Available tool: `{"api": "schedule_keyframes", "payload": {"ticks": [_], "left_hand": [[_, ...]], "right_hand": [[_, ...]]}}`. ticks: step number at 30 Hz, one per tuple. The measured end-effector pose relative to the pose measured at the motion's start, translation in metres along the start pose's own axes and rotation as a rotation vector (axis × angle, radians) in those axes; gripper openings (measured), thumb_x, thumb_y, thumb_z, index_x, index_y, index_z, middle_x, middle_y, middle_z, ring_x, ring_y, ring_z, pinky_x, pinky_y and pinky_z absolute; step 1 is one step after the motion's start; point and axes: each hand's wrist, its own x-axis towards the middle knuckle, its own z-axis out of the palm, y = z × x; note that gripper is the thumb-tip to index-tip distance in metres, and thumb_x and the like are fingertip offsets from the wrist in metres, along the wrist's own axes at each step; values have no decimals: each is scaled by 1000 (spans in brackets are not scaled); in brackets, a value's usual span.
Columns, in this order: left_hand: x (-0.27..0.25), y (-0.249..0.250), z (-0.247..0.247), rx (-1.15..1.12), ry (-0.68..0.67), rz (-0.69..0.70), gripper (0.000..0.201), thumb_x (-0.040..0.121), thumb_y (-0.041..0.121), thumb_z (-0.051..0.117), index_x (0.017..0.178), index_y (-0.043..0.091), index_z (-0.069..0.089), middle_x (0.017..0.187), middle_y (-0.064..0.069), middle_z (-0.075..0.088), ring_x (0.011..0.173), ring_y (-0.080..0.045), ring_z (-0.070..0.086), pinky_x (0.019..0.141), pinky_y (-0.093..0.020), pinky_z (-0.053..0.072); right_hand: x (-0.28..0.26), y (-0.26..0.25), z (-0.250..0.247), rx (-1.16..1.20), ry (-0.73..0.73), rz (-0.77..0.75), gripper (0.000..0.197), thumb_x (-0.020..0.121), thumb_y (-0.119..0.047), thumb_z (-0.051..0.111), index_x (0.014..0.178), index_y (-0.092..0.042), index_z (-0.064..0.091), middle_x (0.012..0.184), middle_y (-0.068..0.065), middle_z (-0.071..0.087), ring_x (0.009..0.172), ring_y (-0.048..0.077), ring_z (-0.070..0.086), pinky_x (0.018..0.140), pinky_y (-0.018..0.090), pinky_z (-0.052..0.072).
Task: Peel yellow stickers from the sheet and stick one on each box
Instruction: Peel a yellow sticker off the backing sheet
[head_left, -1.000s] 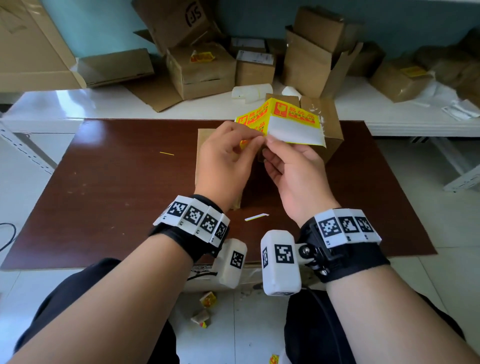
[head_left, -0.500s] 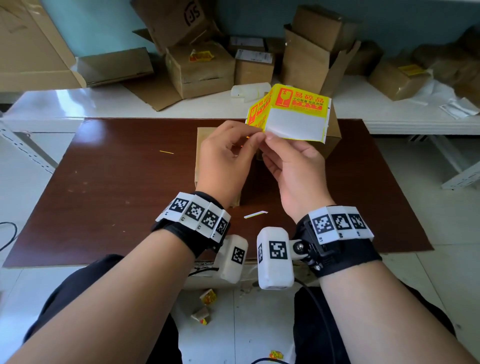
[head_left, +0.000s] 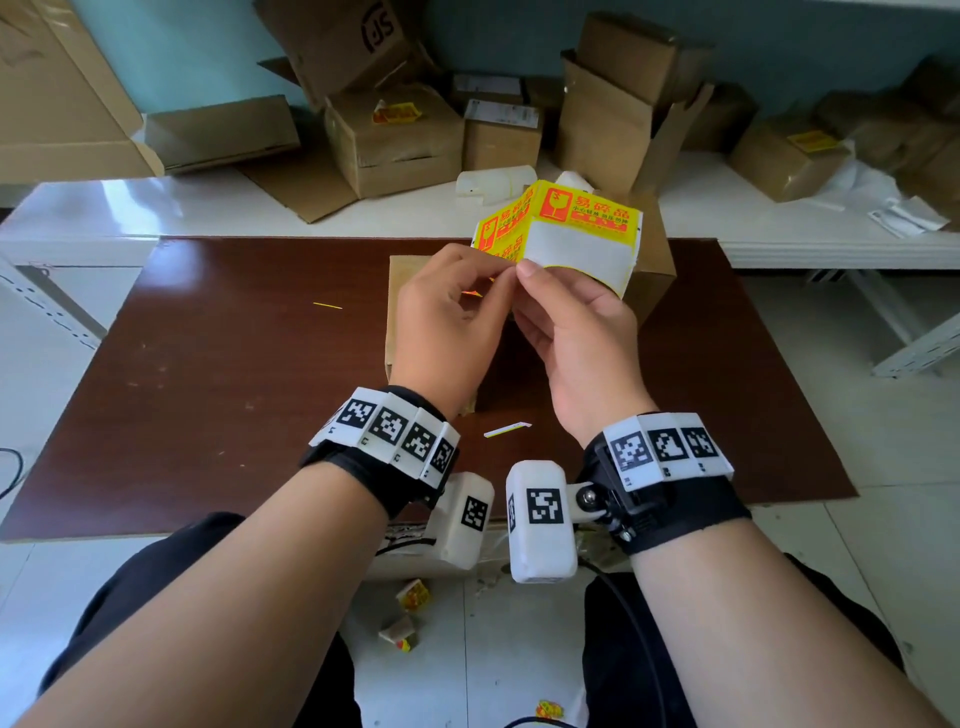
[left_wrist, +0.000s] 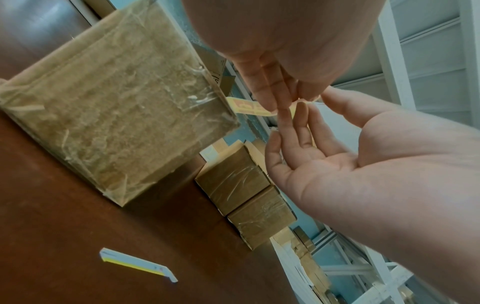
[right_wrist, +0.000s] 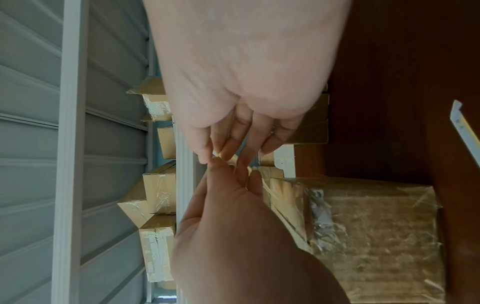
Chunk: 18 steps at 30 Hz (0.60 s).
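The sticker sheet, folded, with yellow and red labels and a bare white patch, is held up over the brown table. My right hand pinches the sheet's lower left corner between thumb and fingers. My left hand pinches the edge of a yellow sticker at that same corner, fingertips against those of the right hand. A taped cardboard box lies on the table under my left hand, large in the left wrist view. A second box stands behind the sheet.
A white backing strip and a thin yellow sliver lie on the table. Several cardboard boxes crowd the white bench behind, some with yellow stickers. Crumpled sticker scraps lie on the floor between my knees.
The sheet has tipped more upright, so its top yellow label now faces me. Both hands have kept their pinch at the lower left corner and hardly moved.
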Motion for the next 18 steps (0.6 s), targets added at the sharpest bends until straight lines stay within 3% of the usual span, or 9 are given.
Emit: {"api": "schedule_keyframes", "payload": {"ticks": [5,10,18], "left_hand": [[1,-1,0,9,1,-2,8,99,16,75,96,12,82,94,-1,74,85,-10,69,73,-30,57],[1,0,1,17,1,-23,9,99,19,74,94,17,81,93,2,74,85,-10,69,73,-36,57],[4,3,-1,-11,40,-145,8,98,21,75,92,16,79,90,9,75,79,-3,67,69,-19,49]], "right_hand": [[2,2,-2,-27,11,-20,20,105,-8,73,87,-15,77,95,4,82,97,17,77,98,32,60],[2,2,-1,-47,32,-41,16,106,-8,72,91,-11,76,97,6,83,98,18,78,98,33,61],[2,1,-2,-37,43,-31,14,108,-10,69,96,-14,75,102,4,85,103,18,82,92,30,59]]}}
